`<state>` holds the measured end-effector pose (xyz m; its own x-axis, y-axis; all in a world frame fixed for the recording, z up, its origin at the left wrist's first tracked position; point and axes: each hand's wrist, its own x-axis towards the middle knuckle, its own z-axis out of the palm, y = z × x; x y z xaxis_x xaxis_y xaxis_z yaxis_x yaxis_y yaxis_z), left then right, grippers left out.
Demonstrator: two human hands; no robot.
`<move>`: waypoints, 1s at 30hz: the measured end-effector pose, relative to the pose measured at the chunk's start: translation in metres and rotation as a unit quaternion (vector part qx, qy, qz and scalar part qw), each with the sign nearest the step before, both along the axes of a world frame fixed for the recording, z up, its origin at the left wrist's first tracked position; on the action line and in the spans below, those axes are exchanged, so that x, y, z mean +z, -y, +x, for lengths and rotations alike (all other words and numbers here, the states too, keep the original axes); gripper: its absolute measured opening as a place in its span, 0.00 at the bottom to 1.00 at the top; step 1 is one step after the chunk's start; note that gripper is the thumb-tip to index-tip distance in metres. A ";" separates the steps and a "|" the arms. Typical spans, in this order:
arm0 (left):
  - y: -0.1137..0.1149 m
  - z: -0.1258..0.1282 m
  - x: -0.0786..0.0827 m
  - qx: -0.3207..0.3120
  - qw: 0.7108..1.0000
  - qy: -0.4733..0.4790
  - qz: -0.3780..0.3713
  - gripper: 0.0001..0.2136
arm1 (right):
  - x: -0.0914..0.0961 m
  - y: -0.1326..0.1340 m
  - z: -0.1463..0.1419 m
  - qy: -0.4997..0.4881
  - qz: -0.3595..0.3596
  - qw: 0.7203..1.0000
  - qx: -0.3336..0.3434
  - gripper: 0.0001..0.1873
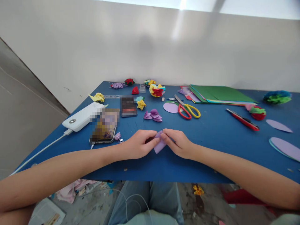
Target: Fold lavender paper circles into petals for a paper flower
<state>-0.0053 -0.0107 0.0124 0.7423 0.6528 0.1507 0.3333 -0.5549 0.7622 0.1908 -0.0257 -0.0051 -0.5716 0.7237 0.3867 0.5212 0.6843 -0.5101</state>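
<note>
A small folded piece of purple paper is pinched between both hands above the front part of the blue table. My left hand grips its left side between thumb and fingers. From the right, my right hand pinches the upper edge, fingertips close to those of the left. Just beyond them lie several folded purple paper petals. Scissors with one red and one yellow handle lie behind my right hand, partly over a purple paper oval.
On the blue table, a phone and white power bank lie left. Green paper sheets are stacked behind. A red cutter and purple petal cutouts lie right. Paper flowers stand toward the wall.
</note>
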 end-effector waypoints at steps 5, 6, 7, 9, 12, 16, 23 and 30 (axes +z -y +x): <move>-0.003 -0.001 -0.002 0.008 1.000 0.022 -0.017 0.14 | 0.001 0.001 -0.002 -0.006 -0.036 0.999 0.019 0.15; -0.003 -0.001 -0.002 0.000 0.999 0.023 -0.035 0.14 | 0.001 0.002 -0.002 -0.005 -0.033 0.999 0.018 0.15; -0.004 -0.001 -0.002 -0.012 0.998 0.021 -0.054 0.14 | 0.000 0.002 -0.003 -0.004 -0.029 0.999 0.017 0.15; -0.004 -0.001 -0.003 -0.036 0.996 0.018 -0.085 0.14 | -0.001 0.002 -0.002 -0.004 -0.022 1.000 0.016 0.15; -0.003 -0.001 -0.003 -0.048 0.994 0.023 -0.092 0.14 | 0.000 0.001 -0.002 -0.009 -0.026 1.000 0.016 0.15; -0.004 0.000 -0.004 -0.035 0.995 0.037 -0.084 0.13 | 0.002 0.000 -0.001 -0.013 -0.065 0.997 0.037 0.14; -0.005 -0.002 -0.002 -0.066 0.992 -0.010 -0.106 0.11 | 0.001 0.001 -0.002 -0.015 -0.064 0.997 0.034 0.16; -0.004 0.000 -0.004 -0.007 1.000 -0.020 -0.007 0.13 | 0.001 -0.002 -0.003 -0.074 -0.182 0.981 -0.009 0.20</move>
